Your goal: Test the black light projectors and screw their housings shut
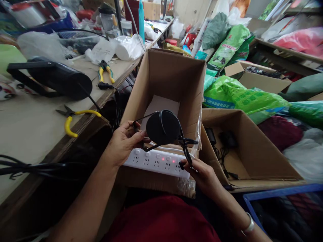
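My left hand [124,141] grips the metal bracket of a small round black lamp [163,127], held over a white power strip [157,163] whose red lights glow. My right hand [202,174] pinches the lamp's black plug and cord [186,151] at the strip's right end. Both sit above the front edge of an open cardboard box [174,77] with a pale sheet at its bottom.
A second open box [242,148] with black adapters stands at right, green bags [239,97] behind it. On the workbench [30,127] at left lie yellow-handled cutters [73,119], pliers [106,70], a larger black lamp [58,79] and black cables [30,166].
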`<control>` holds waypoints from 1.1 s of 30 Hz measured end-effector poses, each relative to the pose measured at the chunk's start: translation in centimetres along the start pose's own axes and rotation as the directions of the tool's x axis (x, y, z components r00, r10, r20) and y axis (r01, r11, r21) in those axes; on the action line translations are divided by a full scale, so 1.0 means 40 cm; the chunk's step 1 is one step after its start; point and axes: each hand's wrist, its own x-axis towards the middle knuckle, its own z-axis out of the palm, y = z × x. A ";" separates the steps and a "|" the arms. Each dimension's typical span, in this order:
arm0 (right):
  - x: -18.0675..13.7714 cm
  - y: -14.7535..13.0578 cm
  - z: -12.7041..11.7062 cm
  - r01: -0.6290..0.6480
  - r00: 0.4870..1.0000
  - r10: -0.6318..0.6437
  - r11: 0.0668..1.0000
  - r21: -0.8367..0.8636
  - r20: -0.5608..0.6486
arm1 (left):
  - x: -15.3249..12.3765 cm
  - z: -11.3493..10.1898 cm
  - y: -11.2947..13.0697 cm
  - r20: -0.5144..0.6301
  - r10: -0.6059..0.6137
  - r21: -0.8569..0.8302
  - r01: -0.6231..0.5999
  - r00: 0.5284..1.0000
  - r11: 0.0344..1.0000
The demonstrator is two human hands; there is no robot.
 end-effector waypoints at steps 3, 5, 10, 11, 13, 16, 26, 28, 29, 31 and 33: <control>0.001 -0.004 -0.003 0.113 0.988 -0.111 0.993 -0.014 0.107 | 0.009 -0.005 -0.015 -0.016 -0.011 -0.006 0.011 1.000 1.000; 0.004 -0.011 -0.007 0.188 0.965 -0.183 0.982 -0.008 0.187 | 0.014 -0.008 -0.024 -0.016 -0.017 -0.016 0.016 1.000 1.000; 0.026 -0.039 -0.029 0.217 0.931 -0.209 0.976 0.007 0.299 | 0.024 -0.009 -0.033 -0.021 -0.028 -0.034 0.027 0.999 0.999; 0.029 -0.042 -0.032 0.225 0.931 -0.218 0.974 0.009 0.294 | 0.027 -0.008 -0.034 -0.023 -0.025 -0.037 0.024 0.999 0.999; 0.030 -0.042 -0.033 0.236 0.923 -0.230 0.971 0.016 0.309 | 0.033 -0.007 -0.035 -0.027 -0.013 -0.046 0.012 1.000 0.999; 0.015 -0.027 -0.015 0.236 0.906 -0.233 0.971 0.036 0.353 | 0.044 -0.007 -0.043 -0.024 -0.016 -0.062 0.015 1.000 0.998; -0.018 0.011 0.036 0.246 0.942 -0.228 0.968 -0.044 0.246 | 0.106 -0.012 -0.089 -0.007 -0.077 -0.088 0.076 0.997 0.993; -0.020 0.010 0.039 0.219 0.951 -0.203 0.975 -0.043 0.233 | 0.117 -0.006 -0.090 -0.005 -0.088 -0.077 0.087 0.996 0.993; -0.021 0.012 0.043 0.213 0.956 -0.201 0.976 -0.037 0.215 | 0.121 -0.003 -0.089 -0.005 -0.096 -0.066 0.096 0.995 0.993; -0.025 0.022 0.057 0.228 0.962 -0.223 0.973 -0.015 0.157 | 0.123 0.001 -0.084 -0.008 -0.121 -0.025 0.121 0.993 0.992; -0.027 0.035 0.074 0.269 0.961 -0.269 0.963 0.018 0.063 | 0.122 0.003 -0.075 -0.025 -0.140 0.026 0.141 0.990 0.990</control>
